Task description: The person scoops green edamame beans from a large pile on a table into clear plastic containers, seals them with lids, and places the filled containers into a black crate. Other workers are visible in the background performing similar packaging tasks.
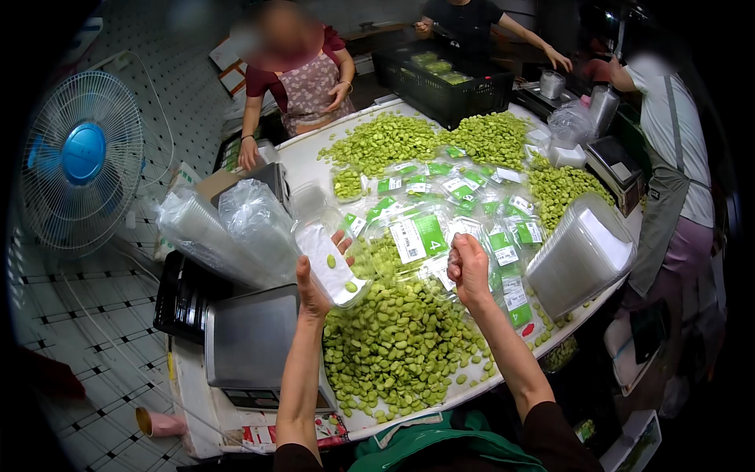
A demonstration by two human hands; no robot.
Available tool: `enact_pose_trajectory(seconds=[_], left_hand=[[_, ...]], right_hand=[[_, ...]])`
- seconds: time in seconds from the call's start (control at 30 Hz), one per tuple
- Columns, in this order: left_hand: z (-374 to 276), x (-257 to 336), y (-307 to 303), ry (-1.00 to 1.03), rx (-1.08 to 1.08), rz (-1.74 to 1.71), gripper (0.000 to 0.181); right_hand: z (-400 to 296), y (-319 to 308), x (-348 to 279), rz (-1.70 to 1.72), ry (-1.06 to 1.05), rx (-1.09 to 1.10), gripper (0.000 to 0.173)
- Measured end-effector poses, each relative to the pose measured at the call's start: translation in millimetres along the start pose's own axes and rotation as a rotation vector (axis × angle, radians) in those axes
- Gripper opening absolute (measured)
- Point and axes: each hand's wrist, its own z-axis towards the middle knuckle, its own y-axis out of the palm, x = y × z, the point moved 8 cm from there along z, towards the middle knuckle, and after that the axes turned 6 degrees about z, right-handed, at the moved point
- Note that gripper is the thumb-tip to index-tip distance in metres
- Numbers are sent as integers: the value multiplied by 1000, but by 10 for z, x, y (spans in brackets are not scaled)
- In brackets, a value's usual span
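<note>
My left hand (315,295) holds a clear plastic tray (364,277), its thumb at the near side and fingers showing through the far side. Inside the tray lie a white absorbent pad (321,242) and a couple of shelled green beans (351,287). My right hand (470,268) is curled into a fist beside a clear plastic lid (383,227) with a green and white label (429,233); whether the fist grips anything is hidden. Below both hands spreads a heap of shelled green beans (407,348) on the white tabletop (360,428).
Labelled lids (463,187) cover the table's middle. A stack of clear trays (575,259) leans at right; a scale (253,342) and bagged trays (203,230) stand left. Beyond are a black crate (448,97), a fan (82,153) and co-workers: an aproned person (309,88), another at right (672,135).
</note>
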Motion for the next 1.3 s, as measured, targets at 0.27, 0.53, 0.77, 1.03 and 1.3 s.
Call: enact_pose_trajectory(seconds=[0.27,0.53,0.77,1.03,1.3], left_hand=[[-119,-419,-21,-177,153,-348,64],[-241,-685,-190,-247,386,19,46],[-190,-439,-51,-96,381,451,43],[-206,-127,512,196,328,794,36],[-184,-174,453,192,347,857,36]], right_hand=[[-52,-743,-18,-35,-20,216,20],[-191,-1160,43,-1464,-375,198,36],[-645,426,-286,-1147,-707,-389,19],[-643,888,93,-1245,-839,-476,22],[-606,820,261,-1396,-911,-459,15]])
